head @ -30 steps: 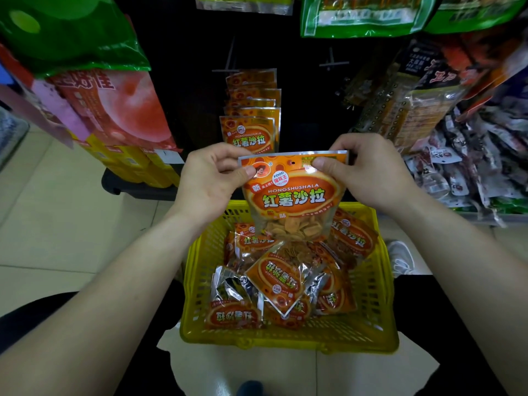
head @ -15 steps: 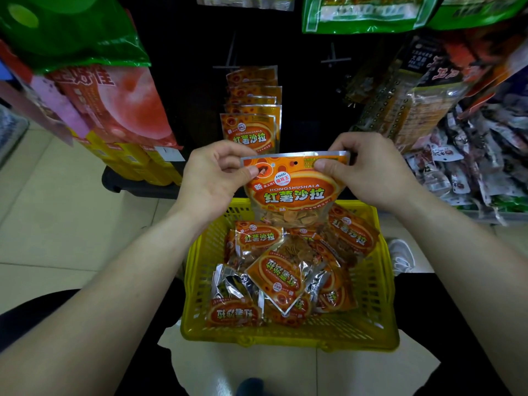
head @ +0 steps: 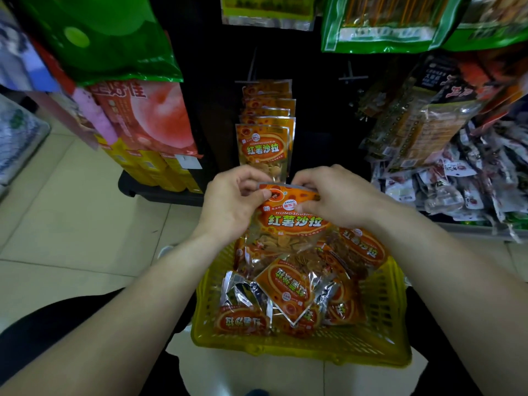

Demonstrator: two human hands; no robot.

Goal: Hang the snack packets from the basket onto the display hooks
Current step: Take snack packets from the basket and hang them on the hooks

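Glossy foil packets [head: 288,290] (silvery edges) in perforated plastic basket [head: 380,332]

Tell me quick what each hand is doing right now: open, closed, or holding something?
Left hand: closed, pinching the top left edge of the orange snack packet.
Right hand: closed, pinching the same packet's top right edge.

Left hand [head: 231,207], right hand [head: 340,195] on snack packet [head: 297,221], seemingly above basket [head: 300,352].

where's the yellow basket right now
The yellow basket sits low, right of centre in the head view, just below the left hand and right hand, holding orange snack packets.
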